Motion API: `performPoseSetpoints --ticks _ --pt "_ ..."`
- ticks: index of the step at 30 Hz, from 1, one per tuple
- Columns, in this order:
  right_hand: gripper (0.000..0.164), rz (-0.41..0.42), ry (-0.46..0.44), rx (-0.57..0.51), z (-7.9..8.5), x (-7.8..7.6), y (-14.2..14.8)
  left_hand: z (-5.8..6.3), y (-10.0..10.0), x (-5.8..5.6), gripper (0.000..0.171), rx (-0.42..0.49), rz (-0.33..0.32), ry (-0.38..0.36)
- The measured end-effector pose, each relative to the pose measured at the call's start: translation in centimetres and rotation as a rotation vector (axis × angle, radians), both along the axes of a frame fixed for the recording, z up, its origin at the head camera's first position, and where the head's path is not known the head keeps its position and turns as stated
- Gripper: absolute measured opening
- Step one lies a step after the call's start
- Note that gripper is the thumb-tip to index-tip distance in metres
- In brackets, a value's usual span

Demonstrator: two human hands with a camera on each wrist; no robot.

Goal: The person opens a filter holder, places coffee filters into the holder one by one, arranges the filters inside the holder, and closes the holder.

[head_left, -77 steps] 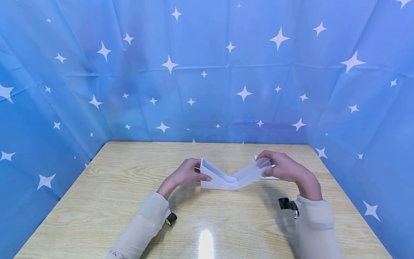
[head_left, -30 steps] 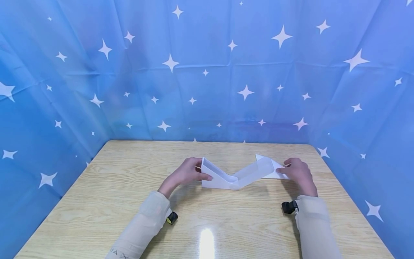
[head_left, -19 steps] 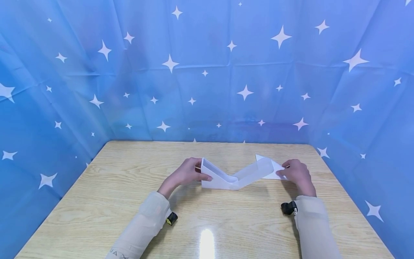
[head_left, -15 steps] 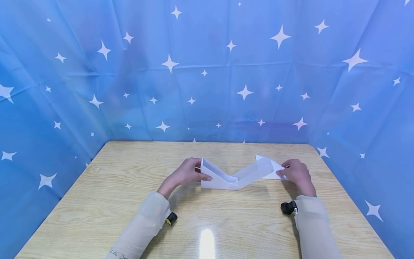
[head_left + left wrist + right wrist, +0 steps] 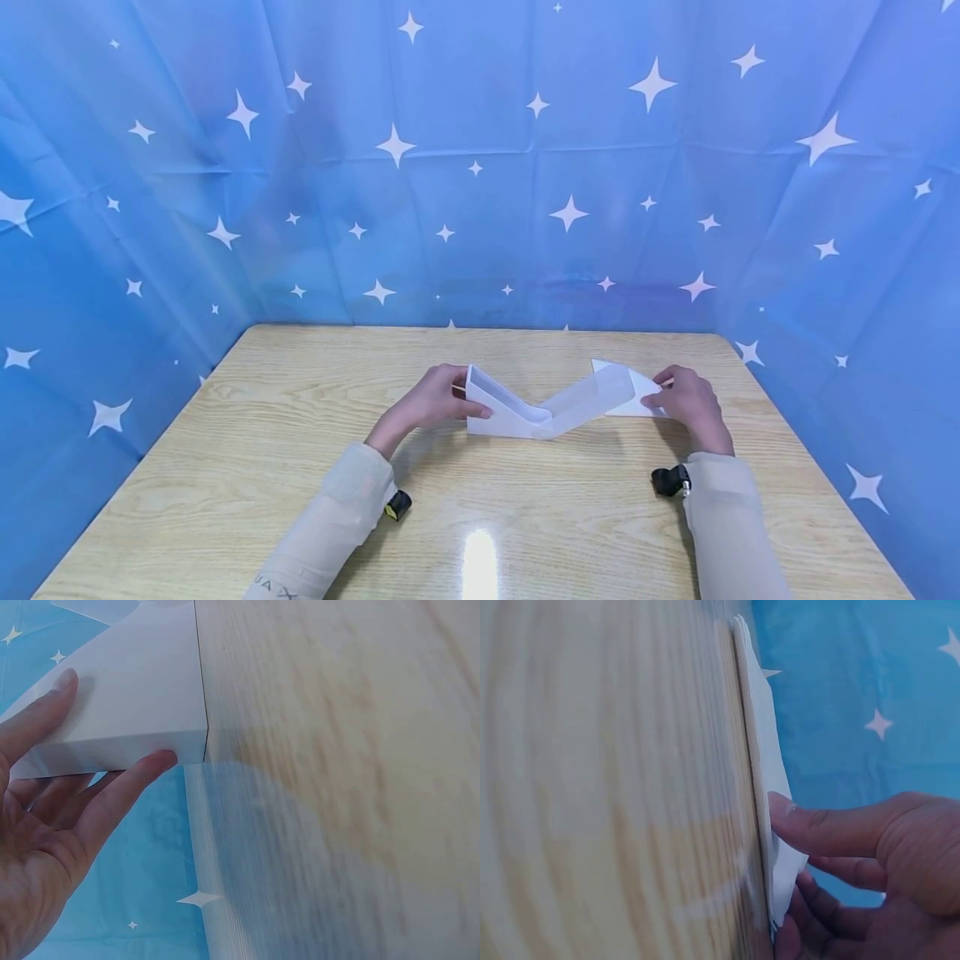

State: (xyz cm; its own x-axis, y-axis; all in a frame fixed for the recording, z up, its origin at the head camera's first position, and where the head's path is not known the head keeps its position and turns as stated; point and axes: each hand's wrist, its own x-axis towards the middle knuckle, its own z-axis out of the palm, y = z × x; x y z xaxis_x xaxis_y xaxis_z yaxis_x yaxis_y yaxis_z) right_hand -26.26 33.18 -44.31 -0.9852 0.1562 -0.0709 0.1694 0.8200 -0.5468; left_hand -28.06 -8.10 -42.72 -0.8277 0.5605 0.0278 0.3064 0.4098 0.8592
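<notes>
A white box [image 5: 498, 418] with a sloping open top stands on the table, its clear lid [image 5: 592, 398] swung out to the right. My left hand [image 5: 433, 397] grips the box's left end, thumb on the near side and fingers round the end and back. In the left wrist view the box [image 5: 135, 690] shows a smooth wall and a bottom edge at the wood. Behind the lid lies a thin stack of white sheets [image 5: 637, 402], partly covered by it. My right hand [image 5: 690, 404] pinches the right corner of this stack; in the right wrist view the thumb lies over the sheets [image 5: 769, 750].
The wooden table [image 5: 525, 517] bears a bright light reflection near its front. A blue curtain [image 5: 480, 208] with white stars hangs behind and at both sides. Small black wrist cameras sit below each sleeve cuff, the right camera [image 5: 669, 481] close over the table.
My right hand has let go of the clear lid and moved right to the white sheets, taking their corner. The lid stays raised at a slant. My left hand keeps its hold.
</notes>
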Motion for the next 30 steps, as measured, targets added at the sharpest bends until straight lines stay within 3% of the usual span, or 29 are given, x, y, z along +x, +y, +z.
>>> performPoseSetpoints --ticks 17,30 --pt "0.049 -0.031 0.012 -0.013 -0.34 -0.18 0.36 0.00 -0.07 0.04 0.031 0.008 -0.006 -0.004" --pt "0.036 -0.046 0.052 -0.011 -0.28 -0.19 0.40 0.04 -0.10 0.01 0.031 0.013 -0.011 -0.009"
